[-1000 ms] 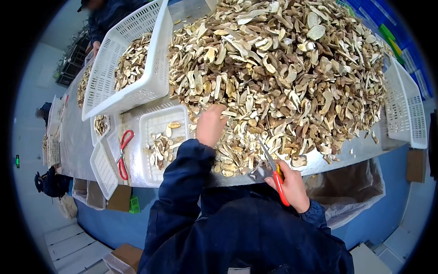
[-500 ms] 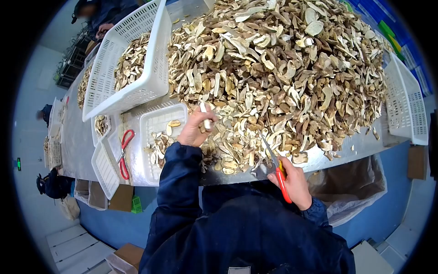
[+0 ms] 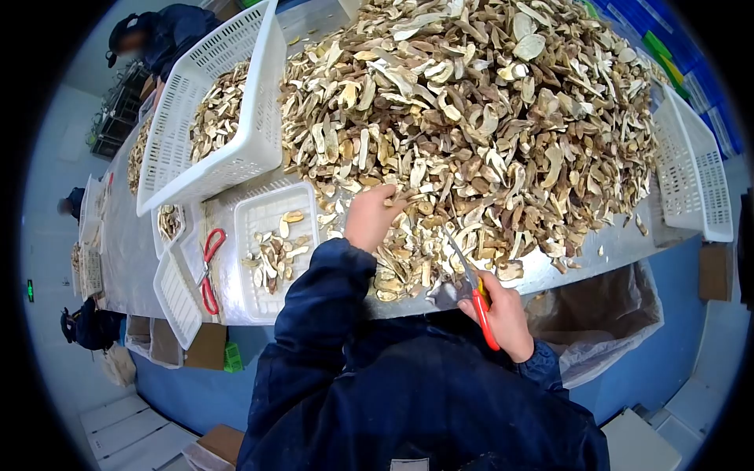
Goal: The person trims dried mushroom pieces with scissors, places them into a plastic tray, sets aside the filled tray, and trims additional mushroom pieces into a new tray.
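Note:
A large heap of dried mushroom slices covers much of the steel table. My left hand is at the heap's near edge, its fingers curled and pinched at a mushroom slice that is partly hidden. Red-handled scissors are in my right hand, near the table's front edge. Their blades point up and left over loose slices. Left of my left forearm lies a shallow white plastic tray with some slices inside.
Another pair of red-handled scissors lies left of the tray. A white perforated basket with slices stands behind it, and a second basket is at right. Below the table edge is a lined box. A person is at upper left.
My left hand has moved right and away from the tray to the heap; the pale piece it held is gone from view. My right hand with the scissors has barely moved.

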Available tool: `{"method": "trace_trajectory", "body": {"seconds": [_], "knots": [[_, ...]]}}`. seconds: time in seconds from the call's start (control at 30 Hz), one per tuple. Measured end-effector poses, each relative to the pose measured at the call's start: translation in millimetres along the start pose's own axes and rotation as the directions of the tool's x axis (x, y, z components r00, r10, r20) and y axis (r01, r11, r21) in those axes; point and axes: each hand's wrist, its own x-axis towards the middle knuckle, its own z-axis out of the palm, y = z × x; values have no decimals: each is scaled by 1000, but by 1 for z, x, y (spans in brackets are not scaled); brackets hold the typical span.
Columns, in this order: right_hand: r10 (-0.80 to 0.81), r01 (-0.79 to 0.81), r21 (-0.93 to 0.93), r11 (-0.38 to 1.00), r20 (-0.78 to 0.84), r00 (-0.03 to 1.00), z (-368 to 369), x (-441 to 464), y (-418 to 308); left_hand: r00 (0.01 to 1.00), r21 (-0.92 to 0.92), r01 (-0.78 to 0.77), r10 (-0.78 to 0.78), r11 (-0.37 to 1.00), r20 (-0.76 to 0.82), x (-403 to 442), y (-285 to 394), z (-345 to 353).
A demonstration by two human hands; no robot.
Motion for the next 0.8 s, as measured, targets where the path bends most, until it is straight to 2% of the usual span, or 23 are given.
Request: {"method": "trace_trajectory", "body": {"seconds": [0.03, 0.07, 0.1, 0.13, 0.17, 0.27, 0.3, 0.4, 0.43, 0.5, 0.53, 0.57, 0.67, 0.7, 0.8], "knots": [[7, -7, 4, 1000, 2, 1000, 0, 1, 0, 999, -111, -14, 18, 994, 39, 0, -15, 2], [14, -14, 7, 1000, 3, 1000, 1, 2, 0, 992, -354, 91, -52, 931, 118, -2, -17, -2], [6, -6, 4, 1000, 2, 1000, 2, 3, 1, 972, -564, 205, -100, 800, 211, -7, -17, -5], [-1, 1, 0, 1000, 2, 1000, 4, 4, 3, 942, -725, 319, -122, 611, 311, -13, -16, -8], [-9, 9, -3, 1000, 2, 1000, 5, 5, 4, 916, -748, 398, -178, 531, 361, -20, 17, -30], [-21, 22, -9, 1000, 20, 1000, 5, 7, 1, 964, -720, 266, -179, 641, 197, -20, -9, -14], [-20, 20, -8, 1000, 29, 999, 5, 8, -1, 968, -613, 252, -187, 749, 169, -20, -15, -14], [-12, 12, 2, 1000, 41, 999, 4, 8, -4, 909, -852, 416, -183, 317, 375, -35, 3, -31], [-13, 13, 10, 1000, 42, 999, 3, 8, -5, 882, -871, 471, -60, 137, 468, -44, 19, -43], [-27, 25, 39, 999, 56, 998, 2, 10, -8, 776, -728, 631, 211, -268, 595, -55, 15, -38], [-39, 35, 59, 998, 69, 997, 2, 11, -10, 717, -576, 696, 360, -430, 597, -60, 13, -34], [-49, 43, 78, 996, 82, 995, 1, 12, -11, 655, -424, 741, 419, -522, 629, -65, 14, -29], [-152, 143, 108, 984, 82, 985, 0, 15, -15, 597, -151, 745, 547, -650, 587, -79, 21, -19], [-135, 126, 97, 987, 99, 986, 0, 15, -15, 585, -75, 729, 563, -680, 584, -83, 23, -19], [-167, 156, 104, 982, 109, 980, -1, 15, -15, 541, 44, 730, 616, -682, 572, -89, 31, -17]]}}
